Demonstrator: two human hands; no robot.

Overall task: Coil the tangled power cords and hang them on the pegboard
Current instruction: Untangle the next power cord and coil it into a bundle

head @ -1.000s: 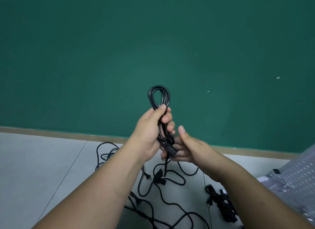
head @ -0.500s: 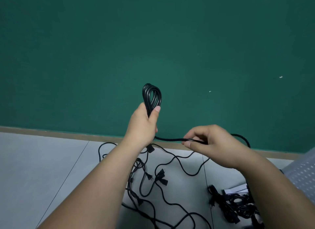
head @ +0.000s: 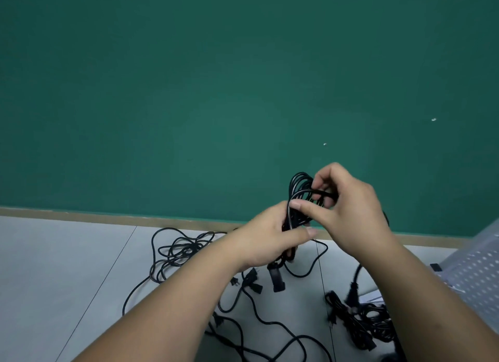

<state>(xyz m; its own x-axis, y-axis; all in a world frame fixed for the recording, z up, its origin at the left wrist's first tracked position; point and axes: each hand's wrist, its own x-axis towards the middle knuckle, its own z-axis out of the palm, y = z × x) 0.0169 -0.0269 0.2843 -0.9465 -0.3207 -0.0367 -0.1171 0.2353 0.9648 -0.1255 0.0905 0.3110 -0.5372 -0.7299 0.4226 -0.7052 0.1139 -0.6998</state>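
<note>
A black power cord coil (head: 298, 185) stands upright between my hands in front of the green wall. My left hand (head: 270, 237) grips the lower part of the coil, and a black plug (head: 276, 278) dangles just below it. My right hand (head: 348, 210) pinches a strand of the same cord and holds it across the top of the coil. On the floor below lie loose tangled cords (head: 183, 249). A white pegboard (head: 483, 270) shows at the right edge.
A bundle of coiled black cords (head: 359, 320) lies on the floor at the lower right, next to the pegboard. More cord loops and plugs (head: 252, 282) trail across the grey tiles (head: 54, 267) under my forearms. The green wall (head: 216, 91) fills the background.
My right hand has moved from out at the right side up to the top of the coil, carrying the cord's loose strand with it. The coil has shifted rightwards.
</note>
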